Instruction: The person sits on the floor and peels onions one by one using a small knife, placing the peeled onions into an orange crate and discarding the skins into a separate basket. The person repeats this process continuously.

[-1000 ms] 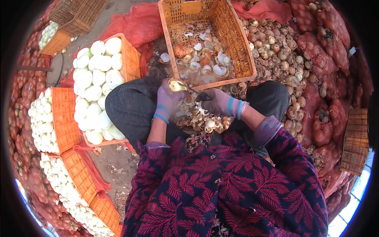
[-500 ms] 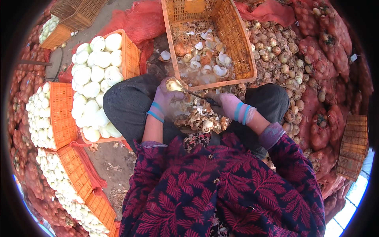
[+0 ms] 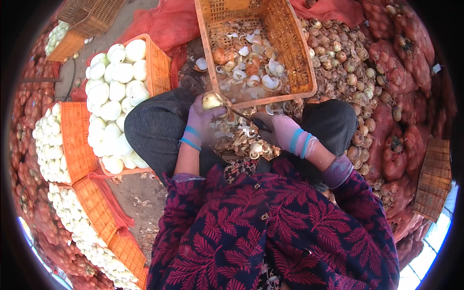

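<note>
My left hand (image 3: 201, 116), in a pale purple glove with a blue cuff band, is closed round an onion (image 3: 211, 101) above the near left corner of an orange crate. The onion is pale where bare, with brown skin on its right side. A knife (image 3: 241, 115) reaches from my right hand (image 3: 282, 129) to the onion, its blade tip at the skin. My gloved right fingers are wrapped round its dark handle. Loose onion skins (image 3: 241, 140) lie heaped between my knees, below both hands.
The orange crate (image 3: 314, 72) ahead holds peelings and onion pieces. Peeled white onions fill a crate (image 3: 159, 67) to my left, with more full crates (image 3: 79, 140) beyond. Unpeeled onions (image 3: 338, 63) are piled to my right, beside red mesh sacks (image 3: 398, 145).
My right hand and the knife have shifted slightly right and down. My left hand still grips the onion in nearly the same place.
</note>
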`<state>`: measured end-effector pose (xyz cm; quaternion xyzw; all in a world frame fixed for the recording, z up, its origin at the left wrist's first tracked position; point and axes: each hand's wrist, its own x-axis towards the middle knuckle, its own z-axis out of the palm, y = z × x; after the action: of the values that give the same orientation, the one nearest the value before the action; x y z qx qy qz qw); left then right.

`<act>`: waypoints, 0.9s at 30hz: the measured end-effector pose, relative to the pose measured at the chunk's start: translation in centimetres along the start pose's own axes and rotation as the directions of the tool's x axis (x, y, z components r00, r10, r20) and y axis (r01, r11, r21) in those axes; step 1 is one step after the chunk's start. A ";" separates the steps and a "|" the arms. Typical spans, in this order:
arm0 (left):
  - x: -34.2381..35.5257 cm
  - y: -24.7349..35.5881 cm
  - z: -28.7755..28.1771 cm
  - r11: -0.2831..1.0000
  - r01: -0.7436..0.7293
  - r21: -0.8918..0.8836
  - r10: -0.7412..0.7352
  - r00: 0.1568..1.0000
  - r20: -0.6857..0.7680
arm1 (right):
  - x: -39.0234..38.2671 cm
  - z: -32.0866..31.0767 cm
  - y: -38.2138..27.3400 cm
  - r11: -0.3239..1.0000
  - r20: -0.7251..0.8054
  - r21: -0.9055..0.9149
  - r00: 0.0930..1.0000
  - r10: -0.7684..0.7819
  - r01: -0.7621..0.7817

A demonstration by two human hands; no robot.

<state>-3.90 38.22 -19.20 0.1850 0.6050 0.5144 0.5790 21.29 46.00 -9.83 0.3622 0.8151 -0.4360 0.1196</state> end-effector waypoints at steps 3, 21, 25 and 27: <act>0.4 -1.4 -0.2 0.993 -0.057 0.102 0.061 0.998 -0.036 | 0.9 0.5 0.1 0.992 -0.014 -0.120 0.999 -0.048 0.046; -1.3 0.8 1.0 1.000 0.024 0.007 -0.024 1.000 -0.004 | 4.8 7.0 3.5 0.972 -0.192 0.208 0.979 -0.066 0.106; -0.9 0.2 0.4 0.998 0.006 0.057 -0.006 1.000 0.007 | 5.8 6.0 0.1 0.997 -0.203 -0.069 0.979 0.016 -0.030; -0.7 -0.9 0.2 0.997 0.044 0.068 -0.043 0.999 -0.015 | 8.3 6.5 1.3 0.995 -0.209 0.077 0.977 -0.046 0.064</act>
<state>-3.19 37.32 -19.54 0.1881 0.6300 0.4816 0.5795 15.57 45.28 -18.73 0.3875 0.8139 -0.4329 0.0069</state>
